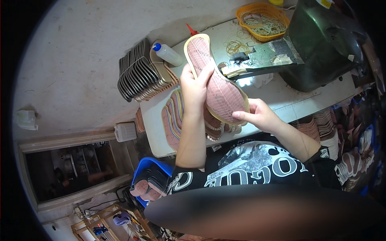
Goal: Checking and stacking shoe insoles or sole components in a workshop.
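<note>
A pink insole (pixel 220 90) with a pale yellow edge is held up over the white table, its narrow end pointing away from me. My left hand (pixel 196 86) grips its left side near the middle, thumb lying across the face. At the wide near end, my right hand (pixel 257 114) pinches the edge with its thumb on top. Just behind the insole stands the arm of a dark green machine (pixel 273 56), with a bright light under its head. More pink insoles with coloured edges (pixel 173 118) lie stacked beside my left forearm.
Bundled dark insoles (pixel 138 74) and a blue-capped bottle (pixel 168 54) stand at the table's far left. A yellow basket (pixel 241 18) holds rubber bands at the back. A blue bin (pixel 138 170) of shoe parts is at lower left; stacks of soles (pixel 325 124) sit at right.
</note>
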`<state>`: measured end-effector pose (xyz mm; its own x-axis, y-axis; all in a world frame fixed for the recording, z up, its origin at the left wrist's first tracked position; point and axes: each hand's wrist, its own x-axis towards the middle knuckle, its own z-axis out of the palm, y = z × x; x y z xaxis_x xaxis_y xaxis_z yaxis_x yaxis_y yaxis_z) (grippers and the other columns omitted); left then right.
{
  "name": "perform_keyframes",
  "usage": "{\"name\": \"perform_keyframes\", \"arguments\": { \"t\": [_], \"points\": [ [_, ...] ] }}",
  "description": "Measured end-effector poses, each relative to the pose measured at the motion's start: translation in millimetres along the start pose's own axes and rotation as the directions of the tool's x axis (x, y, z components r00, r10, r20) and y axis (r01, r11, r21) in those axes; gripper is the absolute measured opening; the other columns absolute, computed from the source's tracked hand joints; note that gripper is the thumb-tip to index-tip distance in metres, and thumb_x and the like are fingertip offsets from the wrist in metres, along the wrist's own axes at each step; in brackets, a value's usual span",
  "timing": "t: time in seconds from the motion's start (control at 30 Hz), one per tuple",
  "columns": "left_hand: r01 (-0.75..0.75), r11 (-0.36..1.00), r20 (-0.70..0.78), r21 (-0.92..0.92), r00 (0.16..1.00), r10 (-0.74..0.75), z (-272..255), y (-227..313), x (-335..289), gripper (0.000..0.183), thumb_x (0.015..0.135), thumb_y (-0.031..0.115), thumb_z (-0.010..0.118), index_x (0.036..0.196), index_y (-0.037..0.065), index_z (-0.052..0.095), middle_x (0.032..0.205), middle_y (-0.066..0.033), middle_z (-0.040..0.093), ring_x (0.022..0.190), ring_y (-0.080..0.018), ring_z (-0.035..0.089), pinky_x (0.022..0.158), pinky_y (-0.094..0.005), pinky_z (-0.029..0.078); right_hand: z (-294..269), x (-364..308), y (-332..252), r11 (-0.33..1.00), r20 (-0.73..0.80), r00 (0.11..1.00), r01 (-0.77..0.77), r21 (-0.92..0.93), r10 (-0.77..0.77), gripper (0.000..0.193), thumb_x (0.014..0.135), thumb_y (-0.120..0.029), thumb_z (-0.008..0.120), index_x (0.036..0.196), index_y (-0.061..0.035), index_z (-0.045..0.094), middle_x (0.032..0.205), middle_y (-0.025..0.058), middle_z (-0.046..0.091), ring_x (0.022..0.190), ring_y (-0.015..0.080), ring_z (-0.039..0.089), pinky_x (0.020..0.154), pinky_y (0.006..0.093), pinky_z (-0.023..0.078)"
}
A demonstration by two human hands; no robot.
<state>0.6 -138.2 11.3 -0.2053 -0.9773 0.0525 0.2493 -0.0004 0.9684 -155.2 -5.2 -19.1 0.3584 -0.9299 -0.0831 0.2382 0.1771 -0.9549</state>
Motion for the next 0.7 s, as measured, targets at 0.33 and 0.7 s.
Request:
{"name": "perform_keyframes", "arguments": {
  "t": [0.33, 0.7],
  "points": [
    [-0.104, 0.830, 0.008, 0.548, 0.993, 0.119, 9.0, -41.5, 41.2, 0.037, 0.072, 0.031, 0.077, 0.088, -0.001, 0.068, 0.091, -0.0134, 0.055, 0.091, -0.0244, 0.054, 0.083, -0.0341, 0.044, 0.9, -5.0, -6.4, 0.961, -0.275, 0.961, 0.057, 0.272, 0.021, 0.030, 0.090, -0.015, 0.063, 0.113, 0.0039, 0.060, 0.106, 0.0071, 0.066, 0.095, 0.0104, 0.060, 0.087, 0.0277, 0.048],
    [0.046, 0.808, 0.003, 0.588, 0.998, -0.059, 2.8, -38.3, 69.3, 0.046, 0.082, 0.040, 0.066, 0.083, -0.005, 0.068, 0.089, -0.0236, 0.062, 0.091, -0.0323, 0.058, 0.087, -0.0396, 0.043, 7.5, 6.0, -3.8, 0.901, -0.240, 0.953, -0.065, 0.429, 0.183, 0.029, 0.093, -0.019, 0.058, 0.100, 0.0082, 0.062, 0.084, 0.0182, 0.069, 0.070, 0.0200, 0.069, 0.065, 0.0286, 0.056]
  ]
}}
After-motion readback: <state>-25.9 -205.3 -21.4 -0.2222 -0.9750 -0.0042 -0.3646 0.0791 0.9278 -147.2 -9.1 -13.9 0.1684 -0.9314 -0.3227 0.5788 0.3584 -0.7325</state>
